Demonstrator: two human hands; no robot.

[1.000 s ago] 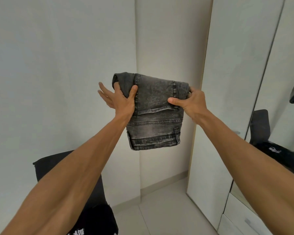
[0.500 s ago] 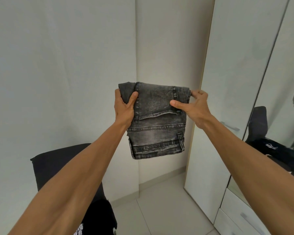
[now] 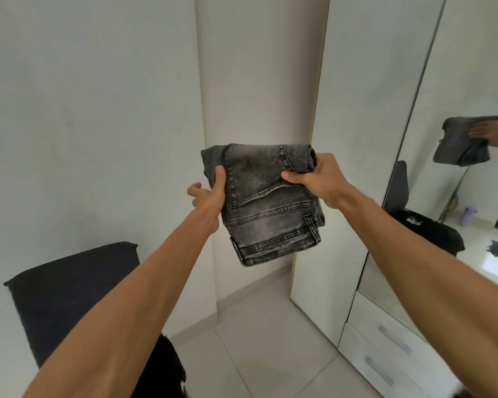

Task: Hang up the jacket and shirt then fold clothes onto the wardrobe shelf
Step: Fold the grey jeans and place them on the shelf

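Both bare arms reach forward and hold a folded pair of grey washed jeans [image 3: 266, 208] up in the air in front of a pale wall corner; the bundle hangs clear of everything else, its stitched waistband and belt loop at the lower edge, a back pocket seam across its middle. The left hand [image 3: 209, 195] takes the left edge of the fold, thumb pressed on the front face of the denim; its other fingers [image 3: 194, 189] show beyond the edge, loosely curled, and whether they press the back of the cloth I cannot tell. The right hand [image 3: 318, 178] is closed over the upper right corner, thumb laid across the front and the remaining fingers wrapped round the rolled edge behind. To the right stands a white wardrobe [image 3: 348, 139], its side panel just behind the jeans; a mirrored door [image 3: 454, 179] on it reflects the held jeans and a hand; two white drawers [image 3: 385, 346] with bar handles sit below the mirror. At lower left a black chair back [image 3: 69, 291] rises behind the left forearm; the floor [image 3: 270, 340] is pale tile.
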